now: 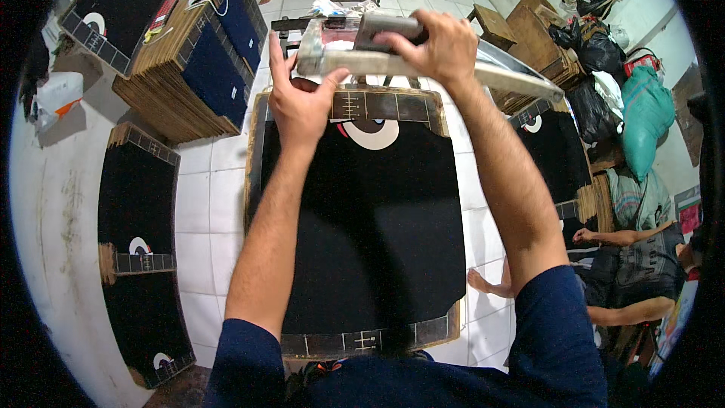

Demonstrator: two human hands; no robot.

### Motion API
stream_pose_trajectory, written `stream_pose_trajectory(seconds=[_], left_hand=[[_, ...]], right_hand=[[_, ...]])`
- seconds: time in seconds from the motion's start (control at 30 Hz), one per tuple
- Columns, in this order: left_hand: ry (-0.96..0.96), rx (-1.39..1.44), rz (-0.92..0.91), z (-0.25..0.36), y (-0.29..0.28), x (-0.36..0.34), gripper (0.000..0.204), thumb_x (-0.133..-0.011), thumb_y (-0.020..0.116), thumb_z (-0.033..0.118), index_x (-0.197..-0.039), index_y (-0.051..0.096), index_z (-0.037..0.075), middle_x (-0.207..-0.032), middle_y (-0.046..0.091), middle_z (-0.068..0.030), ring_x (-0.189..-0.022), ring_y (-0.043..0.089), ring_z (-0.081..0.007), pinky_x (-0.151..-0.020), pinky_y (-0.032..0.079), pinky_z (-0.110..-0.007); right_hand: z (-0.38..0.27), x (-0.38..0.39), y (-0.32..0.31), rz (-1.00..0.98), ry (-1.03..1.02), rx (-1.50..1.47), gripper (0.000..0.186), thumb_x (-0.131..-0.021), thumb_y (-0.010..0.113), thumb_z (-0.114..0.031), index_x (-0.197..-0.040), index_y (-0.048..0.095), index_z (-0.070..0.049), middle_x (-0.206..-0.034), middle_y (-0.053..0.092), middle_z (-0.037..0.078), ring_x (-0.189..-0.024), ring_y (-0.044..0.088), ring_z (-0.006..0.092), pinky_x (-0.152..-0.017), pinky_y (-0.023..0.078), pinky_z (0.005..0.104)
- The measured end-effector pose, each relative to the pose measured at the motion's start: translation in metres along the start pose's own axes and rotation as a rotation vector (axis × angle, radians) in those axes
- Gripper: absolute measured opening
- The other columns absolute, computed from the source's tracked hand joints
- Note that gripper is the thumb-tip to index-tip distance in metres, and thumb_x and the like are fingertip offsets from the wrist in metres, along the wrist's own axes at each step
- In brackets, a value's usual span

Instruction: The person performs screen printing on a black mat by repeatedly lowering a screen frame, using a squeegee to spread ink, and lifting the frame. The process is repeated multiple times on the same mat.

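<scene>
R hand [449,49] gripping dark grey rect. block [373,29] at pale, worn rect. frame [359,63], tilted over far edge of brown-rimmed flat board [423,109]. L hand [300,109] fingers wide at frame's near-L corner, can't tell if gripping. Black fabric sheet [362,219] on board, white curved print [381,137] nr far edge.

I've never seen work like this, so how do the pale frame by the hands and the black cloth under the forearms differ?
The pale frame is raised and tilted, while the black cloth lies flat on a board. The frame shows straight, narrow bars; the cloth is a broad sheet with a curved white motif. Both are partly hidden.
</scene>
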State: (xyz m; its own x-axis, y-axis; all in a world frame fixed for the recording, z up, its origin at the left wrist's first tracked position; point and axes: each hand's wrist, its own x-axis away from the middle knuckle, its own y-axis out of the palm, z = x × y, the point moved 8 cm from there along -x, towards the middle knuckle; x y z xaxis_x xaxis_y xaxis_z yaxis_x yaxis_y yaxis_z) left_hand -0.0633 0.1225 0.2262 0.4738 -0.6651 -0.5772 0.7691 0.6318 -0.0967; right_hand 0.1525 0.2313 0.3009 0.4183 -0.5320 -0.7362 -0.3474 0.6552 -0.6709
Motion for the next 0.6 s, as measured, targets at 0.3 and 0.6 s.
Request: stream_pose_trajectory(seconds=[0.3,0.6], left_hand=[[-0.563,-0.176,-0.010,-0.242,-0.251,0.202,0.086,-0.087,0.086,0.013,-0.157,0.039,-0.002,-0.140,0.059,-0.0252,-0.117,0.065,-0.0280,-0.095,0.057,-0.036],[-1.809,-0.382,-0.275,-0.265,-0.468,0.718,0.055,-0.104,0.055,0.048,-0.129,0.066,0.000,-0.127,0.067,-0.0202,-0.116,0.064,-0.0300,-0.092,0.056,-0.045]], right_hand=[[0.028,-0.075,-0.001,-0.195,0.175,0.082,0.099,-0.072,0.053,-0.100,-0.120,0.078,-0.017,-0.096,0.079,0.013,-0.094,0.077,0.0297,-0.087,0.060,0.0467],[0.041,-0.102,0.006,-0.249,0.198,0.045,0.102,-0.070,0.054,-0.100,-0.121,0.077,-0.015,-0.109,0.077,0.017,-0.109,0.074,0.0334,-0.097,0.057,0.0488]])
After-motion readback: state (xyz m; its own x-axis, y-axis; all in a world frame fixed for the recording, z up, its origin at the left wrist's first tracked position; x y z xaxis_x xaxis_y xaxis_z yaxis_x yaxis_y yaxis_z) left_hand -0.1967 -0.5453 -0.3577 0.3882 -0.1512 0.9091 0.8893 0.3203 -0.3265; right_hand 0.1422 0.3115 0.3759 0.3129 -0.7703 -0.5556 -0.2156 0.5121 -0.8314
